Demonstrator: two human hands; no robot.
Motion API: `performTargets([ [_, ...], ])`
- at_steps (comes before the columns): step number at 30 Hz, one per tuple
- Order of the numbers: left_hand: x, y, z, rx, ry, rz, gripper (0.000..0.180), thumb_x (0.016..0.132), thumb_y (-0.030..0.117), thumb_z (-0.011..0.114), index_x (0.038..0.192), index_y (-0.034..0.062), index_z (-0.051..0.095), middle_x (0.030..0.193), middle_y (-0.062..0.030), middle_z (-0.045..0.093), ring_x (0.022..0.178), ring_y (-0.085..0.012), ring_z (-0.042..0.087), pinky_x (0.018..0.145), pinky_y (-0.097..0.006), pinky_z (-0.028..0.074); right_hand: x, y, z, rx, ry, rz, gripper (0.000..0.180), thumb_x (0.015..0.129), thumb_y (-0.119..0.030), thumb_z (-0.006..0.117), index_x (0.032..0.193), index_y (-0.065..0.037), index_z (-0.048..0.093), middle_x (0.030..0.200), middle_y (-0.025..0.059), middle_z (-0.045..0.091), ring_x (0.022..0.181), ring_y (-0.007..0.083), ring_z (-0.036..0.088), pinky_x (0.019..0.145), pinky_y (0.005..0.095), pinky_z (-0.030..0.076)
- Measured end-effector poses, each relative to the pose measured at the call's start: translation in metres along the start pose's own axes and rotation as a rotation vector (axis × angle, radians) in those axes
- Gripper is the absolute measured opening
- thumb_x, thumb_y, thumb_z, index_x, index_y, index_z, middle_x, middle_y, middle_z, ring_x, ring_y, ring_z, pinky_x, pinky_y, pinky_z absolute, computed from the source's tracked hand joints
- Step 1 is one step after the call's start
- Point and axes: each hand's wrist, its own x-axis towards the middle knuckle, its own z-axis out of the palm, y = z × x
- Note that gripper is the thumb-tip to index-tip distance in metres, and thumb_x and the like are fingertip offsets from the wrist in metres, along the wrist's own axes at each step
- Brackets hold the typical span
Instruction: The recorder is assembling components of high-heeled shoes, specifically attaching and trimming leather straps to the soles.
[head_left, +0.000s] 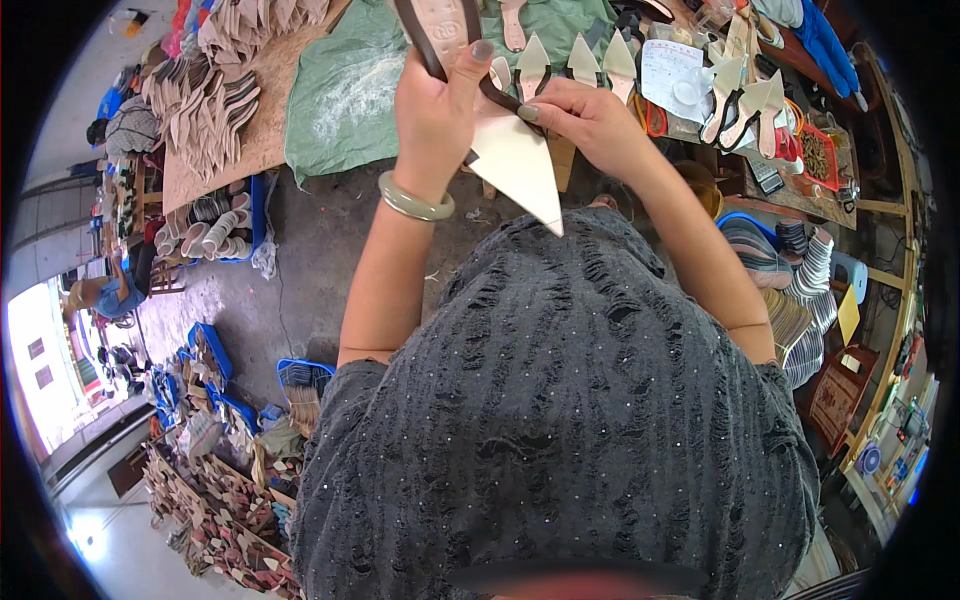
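1. Left hand [432, 110]: closed around the heel half of a pointed shoe sole [515, 160], thumb pressed on a dark brown strap [425, 45] that runs along the sole's edge.
2. Right hand [590, 120]: fingertips pinched on the same strap where it crosses the sole's waist; the pale pointed toe hangs down toward the person's chest, held in the air above the desk [270, 130].
3. Step in hand, as judged: seating the strap onto the sole. The next move probably calls for a firm pinch and steady alignment of strap and sole edge.
4. Edges: the desk's near edge lies just beyond the hands; a green cloth [345, 95] covers its middle, with a row of finished pointed soles [575, 60] behind.
5. Open room: little on the desk, which is crowded with stacked insoles [205, 100] at left and tools at right; free space lies mostly between chest and desk edge.
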Motion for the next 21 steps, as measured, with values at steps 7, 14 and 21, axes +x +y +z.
performTargets([
  [7, 0.005, -0.012, 0.002, -0.148, -0.252, -0.145, 0.043, 0.087, 0.038, 0.064, 0.099, -0.0020, 0.057, 0.082, -0.0042, 0.063, 0.073, -0.0095, 0.057, 0.065, -0.023, 0.045, 0.005, -0.004, -0.006, 0.064, -0.234, 0.075, 0.030, 0.083, -0.026, 0.066, 0.075, 0.002, 0.064, 0.062, 0.0023, 0.056, 0.058, 0.0087, 0.050, 0.054, 0.0264, 0.040],
  [14, 0.003, -0.006, 0.003, -0.106, -0.303, -0.205, 0.045, 0.085, 0.039, 0.066, 0.099, -0.0027, 0.057, 0.085, -0.0047, 0.063, 0.076, -0.0104, 0.057, 0.068, -0.024, 0.047, 0.010, 0.001, -0.017, 0.259, -0.447, 0.278, 0.035, 0.084, -0.026, 0.066, 0.067, 0.002, 0.053, 0.059, -0.0005, 0.042, 0.056, 0.0081, 0.039, 0.052, 0.0278, 0.032],
  [21, -0.006, -0.016, 0.013, -0.237, -0.196, -0.164, 0.042, 0.086, 0.037, 0.065, 0.098, -0.0022, 0.056, 0.081, -0.0038, 0.062, 0.073, -0.0099, 0.057, 0.067, -0.023, 0.045, -0.009, -0.018, -0.012, -0.292, -0.147, -0.064, 0.029, 0.083, -0.032, 0.062, 0.083, -0.003, 0.067, 0.073, 0.0097, 0.061, 0.069, 0.0279, 0.059, 0.060, 0.0350, 0.046],
])
